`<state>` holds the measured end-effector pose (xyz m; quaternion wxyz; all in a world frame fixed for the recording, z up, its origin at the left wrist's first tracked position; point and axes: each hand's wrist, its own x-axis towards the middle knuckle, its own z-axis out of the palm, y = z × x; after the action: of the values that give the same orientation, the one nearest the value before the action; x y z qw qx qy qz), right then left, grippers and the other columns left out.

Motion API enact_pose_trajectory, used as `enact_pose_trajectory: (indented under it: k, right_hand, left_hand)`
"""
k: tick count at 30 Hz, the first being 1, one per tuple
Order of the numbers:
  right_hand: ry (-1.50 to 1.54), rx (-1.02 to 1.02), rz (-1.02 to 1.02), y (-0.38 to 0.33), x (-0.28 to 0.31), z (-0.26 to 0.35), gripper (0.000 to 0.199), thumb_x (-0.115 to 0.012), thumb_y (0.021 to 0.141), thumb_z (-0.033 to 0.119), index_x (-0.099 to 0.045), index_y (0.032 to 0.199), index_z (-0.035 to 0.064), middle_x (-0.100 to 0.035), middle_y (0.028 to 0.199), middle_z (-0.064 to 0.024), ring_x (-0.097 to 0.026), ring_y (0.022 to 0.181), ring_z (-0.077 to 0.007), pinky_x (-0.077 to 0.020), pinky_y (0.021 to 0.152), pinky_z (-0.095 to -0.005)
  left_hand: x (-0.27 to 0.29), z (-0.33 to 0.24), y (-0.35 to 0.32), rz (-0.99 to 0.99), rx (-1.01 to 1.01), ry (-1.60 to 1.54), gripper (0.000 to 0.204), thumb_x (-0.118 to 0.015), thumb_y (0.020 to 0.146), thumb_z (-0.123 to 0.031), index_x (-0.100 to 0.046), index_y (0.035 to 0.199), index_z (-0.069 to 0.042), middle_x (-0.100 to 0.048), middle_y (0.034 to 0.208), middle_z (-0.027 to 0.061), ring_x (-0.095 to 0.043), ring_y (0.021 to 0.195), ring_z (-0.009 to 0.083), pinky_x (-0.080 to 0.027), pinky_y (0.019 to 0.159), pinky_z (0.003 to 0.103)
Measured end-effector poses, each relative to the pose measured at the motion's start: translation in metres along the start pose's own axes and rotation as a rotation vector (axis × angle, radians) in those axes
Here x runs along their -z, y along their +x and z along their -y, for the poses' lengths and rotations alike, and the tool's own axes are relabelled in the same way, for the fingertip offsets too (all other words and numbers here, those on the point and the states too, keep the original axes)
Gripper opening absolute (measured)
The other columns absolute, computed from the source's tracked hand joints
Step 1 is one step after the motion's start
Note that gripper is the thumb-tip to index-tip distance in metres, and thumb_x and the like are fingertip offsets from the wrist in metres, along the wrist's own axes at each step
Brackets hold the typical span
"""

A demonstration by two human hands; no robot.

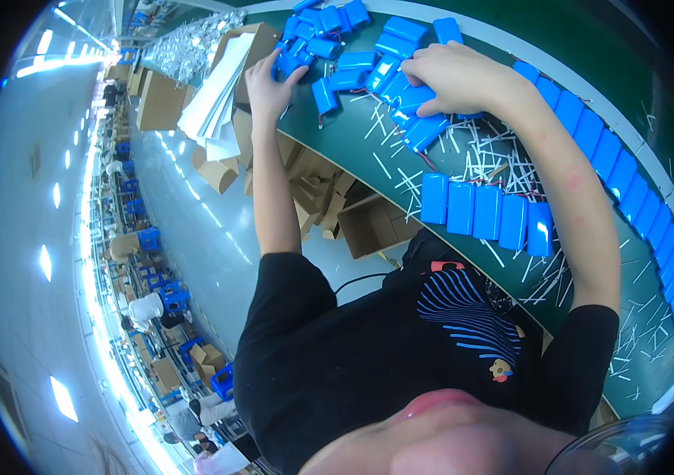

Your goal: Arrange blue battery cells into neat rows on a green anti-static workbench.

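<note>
Blue shrink-wrapped battery packs with thin wire leads cover much of the green table. At the far left of the table, my left hand [270, 85] reaches to a loose heap of battery packs [323, 48], its thumb and fingers apart around a pack at the heap's edge. My right hand [454, 77] bends over another cluster of packs [383, 73], fingers curled and thumb pressed against a pack [413, 100]. Its fingertips are partly hidden. Nearer to me, a short row of packs [461, 207] lies side by side below my right hand.
A long row of packs [607, 154] curves along the table's right side. White strips [503, 158] litter the green tabletop [337, 138]. Left of the table are a cardboard box [161, 101], white sheets [218, 99] and an open carton [372, 226]. People sit at benches farther left.
</note>
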<state>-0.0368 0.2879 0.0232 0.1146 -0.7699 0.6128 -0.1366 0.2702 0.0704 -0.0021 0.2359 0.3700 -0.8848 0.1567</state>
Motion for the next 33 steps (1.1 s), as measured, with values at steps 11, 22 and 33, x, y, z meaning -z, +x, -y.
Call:
enact_pose_trajectory:
  k: [11, 22, 33]
  right_hand:
    - [0.043, 0.057, 0.053, -0.001, 0.013, 0.004, 0.032, -0.092, 0.08, 0.022, -0.066, 0.093, 0.0093, -0.075, 0.095, -0.0103, -0.07, 0.087, -0.031, -0.0569, 0.09, -0.0398]
    - [0.043, 0.039, 0.06, -0.001, 0.013, 0.004, 0.032, -0.091, 0.082, 0.024, -0.066, 0.093, 0.0091, -0.075, 0.095, -0.0112, -0.071, 0.086, -0.0307, -0.057, 0.09, -0.0401]
    - [0.041, 0.036, 0.056, -0.004, 0.013, 0.003, 0.032, -0.09, 0.084, 0.025, -0.066, 0.096, 0.0095, -0.075, 0.095, -0.0122, -0.072, 0.085, -0.0301, -0.0582, 0.086, -0.0391]
  left_hand:
    - [0.007, -0.002, -0.054, 0.097, 0.433, -0.279, 0.042, -0.076, 0.099, -0.036, -0.076, 0.126, -0.004, -0.075, 0.11, 0.0136, -0.072, 0.097, 0.0232, -0.058, 0.09, 0.032]
    - [0.0, -0.003, 0.021, 0.472, 0.5, -0.311, 0.038, -0.076, 0.099, -0.034, -0.078, 0.125, -0.007, -0.074, 0.109, 0.0113, -0.072, 0.097, 0.0217, -0.059, 0.084, 0.032]
    - [0.005, 0.007, -0.024, 0.168, 0.136, -0.083, 0.034, -0.076, 0.098, -0.034, -0.08, 0.122, -0.01, -0.072, 0.119, 0.0099, -0.07, 0.1, 0.0275, -0.058, 0.087, 0.035]
